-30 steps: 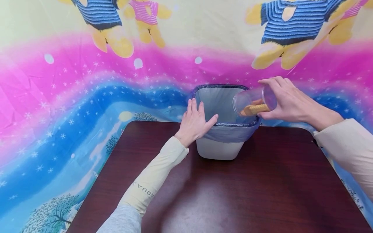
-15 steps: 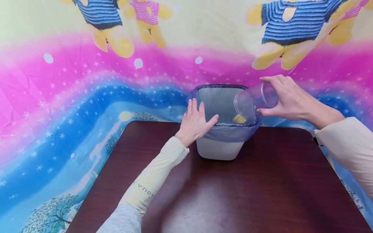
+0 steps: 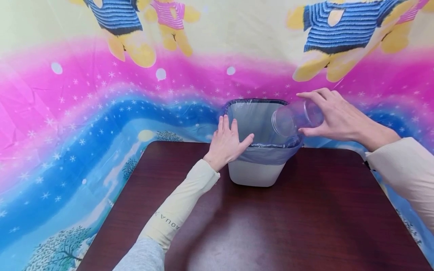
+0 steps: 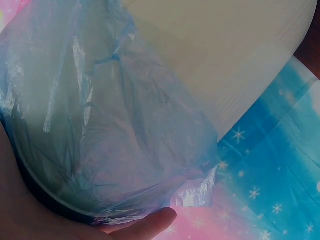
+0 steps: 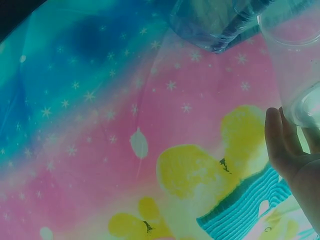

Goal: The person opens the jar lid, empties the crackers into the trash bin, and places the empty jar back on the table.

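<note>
A pale trash bin [image 3: 255, 174] with a bluish see-through liner bag [image 3: 268, 155] folded over its rim stands on the table. My left hand [image 3: 226, 142] rests on the bin's left rim with its fingers straight and spread; in the left wrist view its fingers [image 4: 150, 224] lie along the bagged edge. At the bin's right side my right hand [image 3: 339, 117] grips a clear plastic cup [image 3: 293, 117] near its base. Tipped on its side, the cup has its mouth over the bin's opening. I see nothing inside the cup. The bottom of the bin is hidden.
The bin stands near the far edge of a dark brown table [image 3: 271, 229]. Behind the table hangs a colourful printed cloth [image 3: 190, 82] with bears and snowflakes, close to the bin's back.
The tan, ridged biscuit-like pieces in the cup slid out into the bin and are out of sight now. The right hand shifted only slightly; the left hand stayed put.
</note>
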Demonstrator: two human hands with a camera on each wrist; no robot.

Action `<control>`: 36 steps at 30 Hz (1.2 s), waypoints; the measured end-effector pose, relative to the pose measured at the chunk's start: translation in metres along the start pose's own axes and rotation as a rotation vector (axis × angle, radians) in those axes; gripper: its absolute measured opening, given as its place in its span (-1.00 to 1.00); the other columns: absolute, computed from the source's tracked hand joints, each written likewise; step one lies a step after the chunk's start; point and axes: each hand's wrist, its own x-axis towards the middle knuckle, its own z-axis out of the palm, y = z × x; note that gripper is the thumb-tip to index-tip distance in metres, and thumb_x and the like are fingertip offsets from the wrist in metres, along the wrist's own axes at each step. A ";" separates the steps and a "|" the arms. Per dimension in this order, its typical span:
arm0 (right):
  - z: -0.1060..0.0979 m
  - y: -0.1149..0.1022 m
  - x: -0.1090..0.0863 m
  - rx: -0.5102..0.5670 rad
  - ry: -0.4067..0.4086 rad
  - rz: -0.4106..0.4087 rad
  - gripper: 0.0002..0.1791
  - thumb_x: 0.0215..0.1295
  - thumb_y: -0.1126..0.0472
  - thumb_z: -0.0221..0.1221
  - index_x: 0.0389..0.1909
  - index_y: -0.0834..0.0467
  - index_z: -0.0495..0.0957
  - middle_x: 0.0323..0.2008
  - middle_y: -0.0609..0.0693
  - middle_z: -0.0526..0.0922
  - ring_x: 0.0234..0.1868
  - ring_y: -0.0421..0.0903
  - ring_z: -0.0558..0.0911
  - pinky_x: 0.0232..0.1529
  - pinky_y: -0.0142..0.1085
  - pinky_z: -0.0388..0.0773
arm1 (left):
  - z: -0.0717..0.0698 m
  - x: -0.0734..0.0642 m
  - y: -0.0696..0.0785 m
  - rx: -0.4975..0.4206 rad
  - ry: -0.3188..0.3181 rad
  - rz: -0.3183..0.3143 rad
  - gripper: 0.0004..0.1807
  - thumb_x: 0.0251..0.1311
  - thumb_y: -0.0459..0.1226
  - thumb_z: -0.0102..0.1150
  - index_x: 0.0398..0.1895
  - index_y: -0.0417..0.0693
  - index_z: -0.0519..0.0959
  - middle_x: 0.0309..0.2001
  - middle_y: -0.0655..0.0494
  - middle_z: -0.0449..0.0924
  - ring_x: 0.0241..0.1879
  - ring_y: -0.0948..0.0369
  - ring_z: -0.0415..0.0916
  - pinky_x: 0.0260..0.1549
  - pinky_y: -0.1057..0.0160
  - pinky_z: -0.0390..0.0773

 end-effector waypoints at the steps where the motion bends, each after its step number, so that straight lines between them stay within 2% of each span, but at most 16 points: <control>1: 0.000 0.000 -0.001 -0.002 0.001 -0.003 0.07 -0.14 0.00 0.49 0.44 -0.01 0.17 0.15 0.24 0.33 0.07 0.22 0.33 -0.09 0.23 0.43 | 0.000 0.000 0.000 0.001 0.001 0.001 -0.02 0.22 0.37 -0.31 0.51 -0.10 0.05 0.54 -0.17 -0.17 0.54 -0.06 -0.29 0.35 -0.09 0.24; 9: -0.001 0.000 -0.005 -0.015 0.013 -0.029 0.02 -0.17 0.02 0.51 0.39 -0.02 0.26 0.12 0.21 0.35 -0.01 0.16 0.36 -0.17 0.18 0.45 | -0.001 -0.001 0.001 -0.006 -0.009 0.001 -0.02 0.22 0.37 -0.30 0.52 -0.10 0.03 0.55 -0.16 -0.18 0.55 -0.06 -0.32 0.36 -0.09 0.22; 16: -0.001 -0.003 -0.015 -0.031 0.002 -0.034 0.04 -0.21 0.00 0.53 0.38 0.00 0.27 0.15 0.20 0.35 0.04 0.19 0.37 -0.12 0.21 0.44 | -0.002 -0.001 0.001 0.002 -0.003 0.003 -0.02 0.22 0.37 -0.33 0.51 -0.11 0.04 0.54 -0.16 -0.17 0.54 -0.06 -0.30 0.36 -0.08 0.23; 23: -0.004 -0.002 -0.024 -0.034 -0.016 0.000 0.10 -0.25 0.00 0.55 0.39 0.07 0.22 0.13 0.22 0.34 0.01 0.16 0.37 -0.14 0.21 0.47 | -0.002 -0.001 0.002 -0.007 -0.008 0.004 -0.01 0.22 0.38 -0.33 0.51 -0.11 0.03 0.55 -0.16 -0.19 0.55 -0.06 -0.31 0.36 -0.09 0.22; 31: 0.001 -0.006 -0.036 0.020 0.009 0.051 0.10 -0.19 0.04 0.53 0.42 0.07 0.16 0.11 0.24 0.29 -0.13 0.17 0.48 -0.24 0.18 0.50 | -0.002 -0.001 0.001 -0.015 -0.015 -0.009 -0.01 0.22 0.39 -0.34 0.52 -0.10 0.02 0.55 -0.16 -0.22 0.55 -0.05 -0.34 0.37 -0.09 0.21; 36: 0.007 -0.011 -0.044 0.061 0.016 0.142 0.10 -0.16 0.00 0.50 0.44 0.04 0.13 0.11 0.28 0.24 -0.16 0.20 0.47 -0.30 0.15 0.49 | -0.001 -0.001 0.001 -0.013 -0.012 -0.007 -0.01 0.21 0.39 -0.34 0.52 -0.10 0.03 0.55 -0.16 -0.21 0.55 -0.05 -0.34 0.36 -0.10 0.21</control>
